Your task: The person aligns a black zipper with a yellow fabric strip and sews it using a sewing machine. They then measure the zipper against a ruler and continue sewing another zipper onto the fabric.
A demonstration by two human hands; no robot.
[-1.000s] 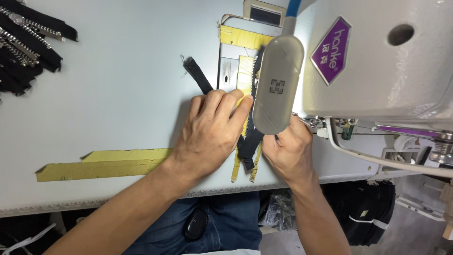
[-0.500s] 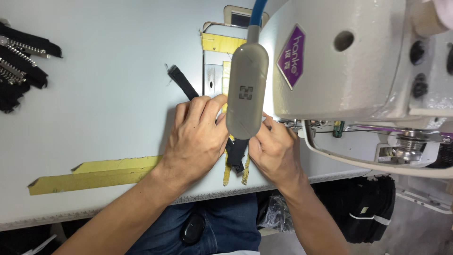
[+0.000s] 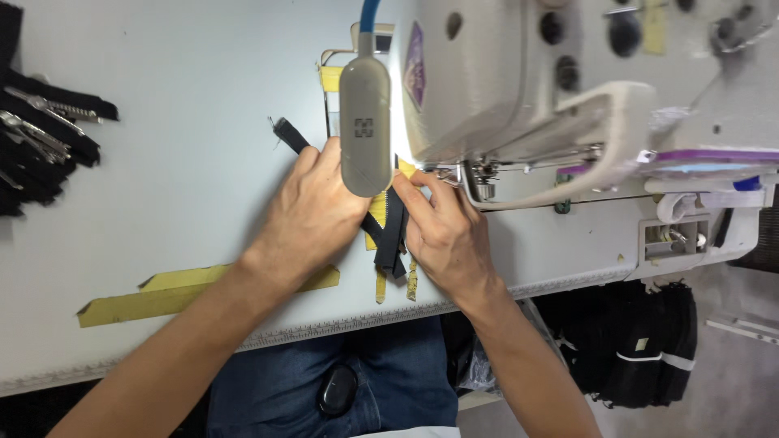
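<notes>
Black zipper strip [image 3: 391, 231]: between my hands, long axis running away from me toward the needle.
Left hand [image 3: 312, 215]: fingers flat, pressing it.
Right hand [image 3: 445, 231]: fingers pinching its edge, nearer the needle.

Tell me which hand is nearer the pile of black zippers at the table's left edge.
Left. The left hand lies on the black strip mid-table, on the side toward the zipper pile. The right hand sits beyond it, under the sewing machine.

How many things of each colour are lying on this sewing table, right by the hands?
Black: 2, the zipper piece under both hands and the zipper pile at far left.
Yellow: 2, the long tape strip and the tape by the lamp.
Grey: 1, the lamp.
Total: 5
</notes>
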